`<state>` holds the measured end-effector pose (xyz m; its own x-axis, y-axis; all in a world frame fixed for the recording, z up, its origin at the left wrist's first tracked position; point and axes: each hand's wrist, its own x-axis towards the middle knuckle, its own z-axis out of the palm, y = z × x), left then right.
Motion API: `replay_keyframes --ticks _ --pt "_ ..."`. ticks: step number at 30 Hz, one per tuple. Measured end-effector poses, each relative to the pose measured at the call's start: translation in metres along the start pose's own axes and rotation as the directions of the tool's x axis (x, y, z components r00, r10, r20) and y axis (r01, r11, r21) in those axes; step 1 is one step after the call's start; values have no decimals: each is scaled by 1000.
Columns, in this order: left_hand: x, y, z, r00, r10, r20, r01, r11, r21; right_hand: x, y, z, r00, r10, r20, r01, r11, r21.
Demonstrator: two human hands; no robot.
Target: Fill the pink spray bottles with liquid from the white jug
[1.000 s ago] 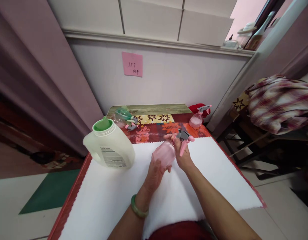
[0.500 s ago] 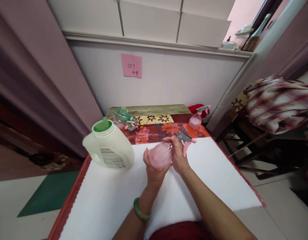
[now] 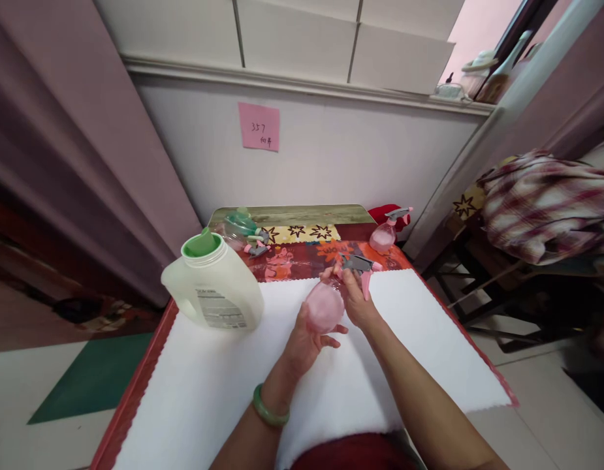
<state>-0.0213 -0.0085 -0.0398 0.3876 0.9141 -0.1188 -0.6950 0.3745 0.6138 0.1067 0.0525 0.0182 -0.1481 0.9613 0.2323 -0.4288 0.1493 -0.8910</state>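
Observation:
A pink see-through spray bottle is tilted above the white cloth, its base turned toward me. My right hand grips it round the neck, just below the grey and pink trigger head. From below and the left, my left hand cradles the base, thumb along its side and some fingers spread away underneath. A green bangle circles my left wrist. To the left stands a large whitish jug with a green cap or cup sitting in its mouth.
Another pink spray bottle stands upright at the back right, by a red item. Green and clear spray bottles lie at the back left. A white cloth covers the table's front. A pink note is on the wall; plaid fabric is at right.
The spray bottle has turned so its base faces me more. My left hand has shifted slightly right and loosened, with fingers coming away from the base. My right hand still holds the neck.

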Motion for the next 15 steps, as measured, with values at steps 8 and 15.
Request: replay_keyframes --ticks 8,15 --pt "-1 -8 5 988 140 -71 -133 987 91 1 -3 2 999 0 -42 -5 994 -109" --pt "8 -14 1 808 513 -289 -412 844 344 -9 1 18 876 47 -480 -234 912 -337"
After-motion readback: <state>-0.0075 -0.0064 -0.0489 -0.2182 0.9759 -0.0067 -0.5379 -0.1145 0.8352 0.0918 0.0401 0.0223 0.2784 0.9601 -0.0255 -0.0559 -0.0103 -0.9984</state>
